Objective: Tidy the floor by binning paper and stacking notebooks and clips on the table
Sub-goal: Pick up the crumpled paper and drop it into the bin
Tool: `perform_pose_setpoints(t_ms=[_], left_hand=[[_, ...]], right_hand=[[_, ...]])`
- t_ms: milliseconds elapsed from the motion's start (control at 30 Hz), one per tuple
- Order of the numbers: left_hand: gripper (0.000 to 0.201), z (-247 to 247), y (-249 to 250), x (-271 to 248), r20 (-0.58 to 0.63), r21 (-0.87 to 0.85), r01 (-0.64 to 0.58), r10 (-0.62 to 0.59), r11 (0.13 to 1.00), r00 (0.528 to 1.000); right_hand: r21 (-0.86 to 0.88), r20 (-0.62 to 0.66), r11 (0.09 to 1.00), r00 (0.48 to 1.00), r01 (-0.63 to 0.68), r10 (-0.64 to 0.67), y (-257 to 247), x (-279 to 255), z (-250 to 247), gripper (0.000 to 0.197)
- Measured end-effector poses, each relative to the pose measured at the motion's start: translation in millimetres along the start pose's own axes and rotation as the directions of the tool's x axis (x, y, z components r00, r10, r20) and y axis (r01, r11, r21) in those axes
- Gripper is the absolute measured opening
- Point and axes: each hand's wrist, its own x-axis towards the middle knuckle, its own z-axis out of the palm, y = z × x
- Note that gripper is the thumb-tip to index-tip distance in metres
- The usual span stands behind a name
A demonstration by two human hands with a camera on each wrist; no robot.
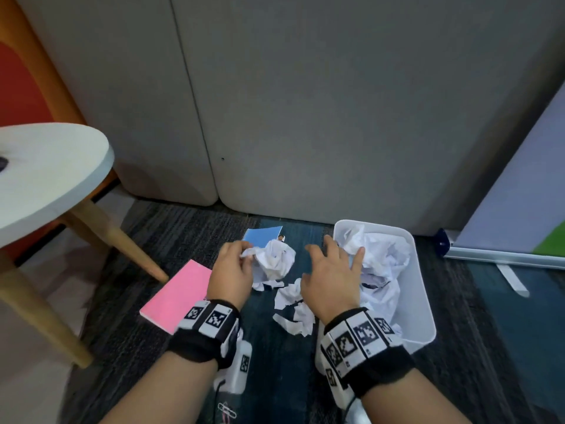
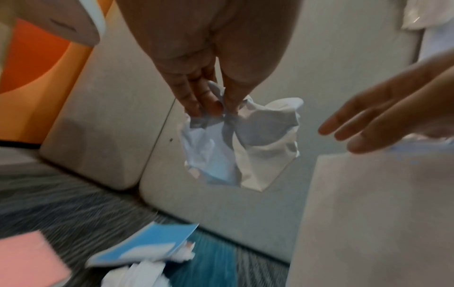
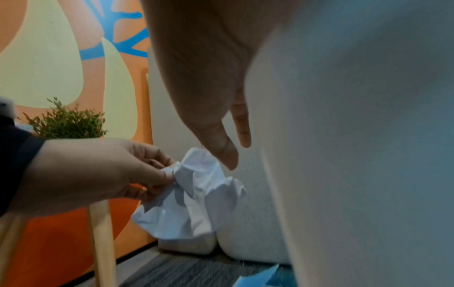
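The left hand [image 1: 230, 272] pinches a crumpled paper ball [image 1: 275, 259] between thumb and fingertips [image 2: 194, 108], holding it clear of the carpet [image 1: 189, 234], just left of the white bin [image 1: 423, 289]; the right hand [image 1: 331, 278] hovers at the bin's near-left rim, fingers spread wide, holding nothing; the bin holds crumpled sheets; loose paper scraps [image 1: 293, 310] lie below the hands; the pink notebook [image 1: 177, 295] lies left, the blue notebook [image 1: 263, 235] farther back; paper clips [image 1: 227, 410] lie nearest; the round table [image 1: 52, 166] stands far left.

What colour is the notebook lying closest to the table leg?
Pink. The notebook lies flat on the carpet, seen best in the head view.
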Motion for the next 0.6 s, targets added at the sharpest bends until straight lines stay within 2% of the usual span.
perform_pose_setpoints(t_ms=[133, 267, 300, 400, 500, 600], left_hand=[[0.017, -21, 55, 3, -0.082, -0.059, -0.135, 0.13, 0.989, 0.988], [0.016, -24, 106, -2, -0.102, -0.138, -0.262, 0.25, 0.955, 0.963], [0.016, -22, 117, -3, -0.101, -0.147, -0.291, 0.279, 0.945, 0.955], [0.017, -12, 145, -8, -0.079, -0.187, -0.343, 0.334, 0.921, 0.939], [0.027, 2, 158, -14, 0.076, -0.189, -0.34, 0.359, 0.921, 0.93], [0.046, 18, 160, -23, 0.28, -0.05, -0.402, 0.399, 0.914, 0.873]], right_hand=[[0.093, -0.09, 0.995, 0.995, 0.038, -0.03, 5, -5, -38, 0.057], [0.22, -0.224, 0.959, 0.966, 0.18, -0.131, 19, -8, -75, 0.074], [0.253, -0.239, 0.944, 0.959, 0.213, -0.152, 25, -8, -82, 0.074], [0.236, -0.276, 0.948, 0.95, 0.214, -0.146, 51, -4, -98, 0.042], [0.223, -0.33, 0.959, 0.939, 0.173, -0.093, 81, 0, -104, 0.02], [0.216, -0.271, 0.967, 0.96, 0.138, -0.077, 103, -1, -99, 0.02]])
